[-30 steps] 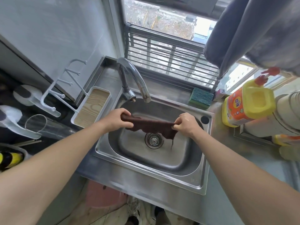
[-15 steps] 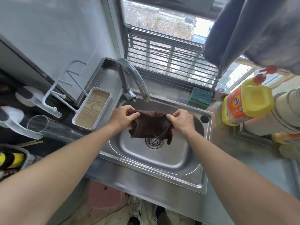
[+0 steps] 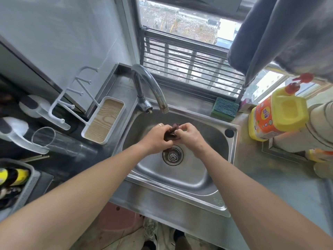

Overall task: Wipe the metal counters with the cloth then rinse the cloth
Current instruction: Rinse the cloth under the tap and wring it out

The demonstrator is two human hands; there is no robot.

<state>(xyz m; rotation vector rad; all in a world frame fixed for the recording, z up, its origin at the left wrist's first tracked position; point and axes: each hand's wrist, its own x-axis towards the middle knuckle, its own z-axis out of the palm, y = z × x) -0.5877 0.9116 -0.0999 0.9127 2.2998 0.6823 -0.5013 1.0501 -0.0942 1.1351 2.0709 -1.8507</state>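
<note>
Hands met over the sink point(image 3: 212, 199): the left hand point(image 3: 156, 137) and the right hand point(image 3: 189, 135) were both curled tight around the dark brown cloth point(image 3: 172, 132), bunched into a small wad between them with only a little showing. The cloth sat above the drain point(image 3: 172, 156), which lay just below the hands. The faucet point(image 3: 153, 91) arched beyond the hands, its spout just past their fingers.

Daylight from the window point(image 3: 180, 33); wide-angle bending at edges; slightly soft.
</note>
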